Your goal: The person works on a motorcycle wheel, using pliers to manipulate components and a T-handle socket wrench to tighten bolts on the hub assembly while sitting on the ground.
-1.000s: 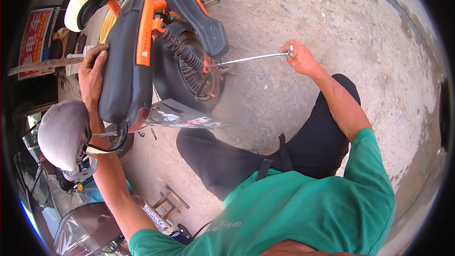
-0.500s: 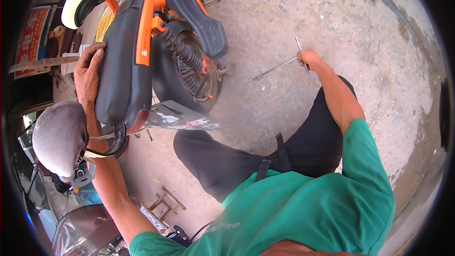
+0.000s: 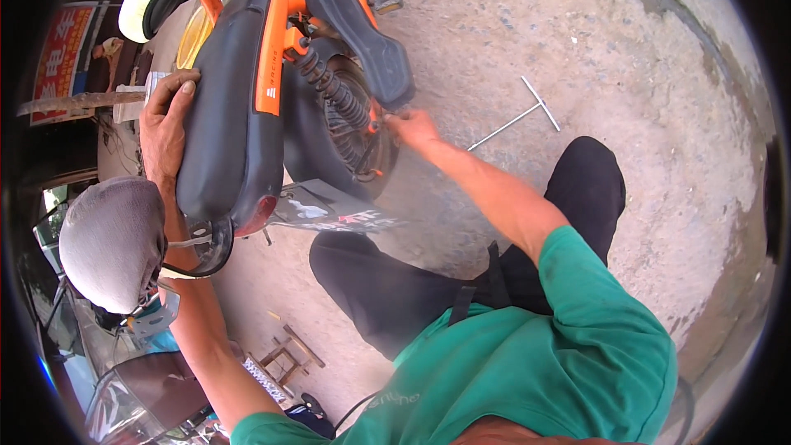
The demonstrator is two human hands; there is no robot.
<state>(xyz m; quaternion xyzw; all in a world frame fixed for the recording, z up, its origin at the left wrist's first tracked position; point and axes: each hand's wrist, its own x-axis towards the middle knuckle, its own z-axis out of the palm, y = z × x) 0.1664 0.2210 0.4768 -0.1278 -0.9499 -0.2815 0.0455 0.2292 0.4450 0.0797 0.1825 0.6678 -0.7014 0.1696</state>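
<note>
A black and orange electric scooter stands at my left, its long black rear seat [image 3: 227, 107] turned toward me. My left hand [image 3: 165, 128] grips the side of this seat, fingers bent and thumb against the padding. At the rear wheel [image 3: 354, 99], my right hand [image 3: 412, 128] reaches in beside the lower end of the coil shock absorber [image 3: 334, 86]. Its fingers are pinched together at the wheel's hub; whatever they hold is too small or hidden to name. A metal T-handle wrench [image 3: 523, 115] lies on the ground, just beyond my right forearm.
A grey cloth-covered round pad [image 3: 111, 243] juts out by my left forearm. The scooter's black footrest panel [image 3: 387, 66] hangs above my right hand. A small wooden stool [image 3: 288, 354] sits behind on the concrete floor [image 3: 643, 198]. Another vehicle [image 3: 148, 395] stands at the lower left.
My right hand has let go of the T-handle wrench, which now lies on the ground, and has moved left to the rear wheel. My left hand stays on the seat.
</note>
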